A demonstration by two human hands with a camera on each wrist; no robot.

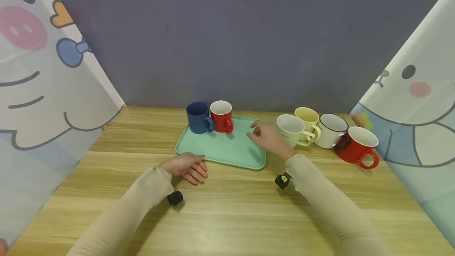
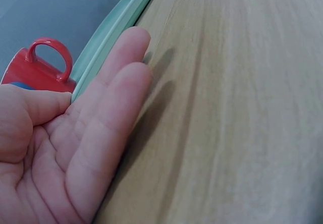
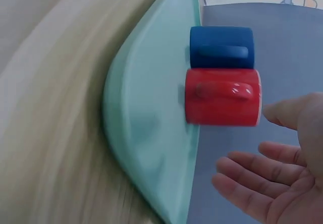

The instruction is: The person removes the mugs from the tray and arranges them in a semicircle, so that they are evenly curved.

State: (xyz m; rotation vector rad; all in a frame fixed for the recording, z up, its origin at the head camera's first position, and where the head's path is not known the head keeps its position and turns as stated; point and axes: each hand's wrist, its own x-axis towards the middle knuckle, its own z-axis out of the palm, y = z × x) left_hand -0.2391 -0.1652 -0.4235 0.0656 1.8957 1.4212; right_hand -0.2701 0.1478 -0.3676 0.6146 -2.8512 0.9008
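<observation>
A mint-green tray (image 1: 227, 149) lies on the table with a blue mug (image 1: 197, 121) and a red mug (image 1: 219, 121) standing upright side by side at its back left. At the tray's front left edge is my left hand (image 1: 186, 166), palm turned up and fingers extended; its thumb (image 2: 48, 105) lies right at the tray rim. My right hand (image 1: 269, 137) hovers over the tray's right end, fingers spread and slightly bent, with nothing in its grasp. In the right wrist view, its fingers (image 3: 247, 183) are apart from the red mug.
Right of the tray, close together, stand a pale green mug (image 1: 289, 129), a yellow mug (image 1: 307, 114), a white mug with black rim (image 1: 328, 131) and a larger red mug (image 1: 352, 147). A grey panel (image 1: 227, 42) rises behind the wooden table (image 1: 227, 208), with printed cloth on both sides.
</observation>
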